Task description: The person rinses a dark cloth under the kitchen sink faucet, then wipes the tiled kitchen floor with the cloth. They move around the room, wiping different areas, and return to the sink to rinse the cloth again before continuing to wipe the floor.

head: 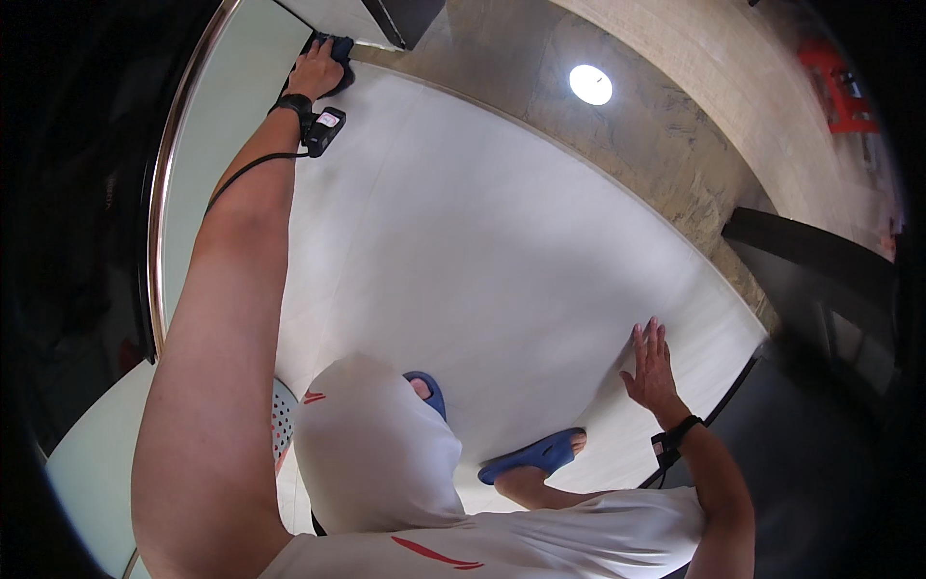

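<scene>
At the far left corner of the white floor [470, 239], my left hand [316, 72] presses down on a dark cloth [340, 49]. That arm is stretched out full length, with a small black device [325, 132] strapped at the wrist and a cable running from it. My right hand [652, 369] is low on the right, empty, its fingers apart and pointing away from me. Whether its fingertips rest on the floor I cannot tell. A blue slipper [537, 457] is on my foot near that hand, and another blue slipper [434, 396] shows beside my knee.
A pale green panel [224, 130] with a shiny metal edge runs along the left. Beyond the floor's far edge is a brown-grey stone-look surface [535, 65] with a bright round light spot. Dark furniture [810, 253] stands at right; a perforated white item [283, 420] sits near my left arm.
</scene>
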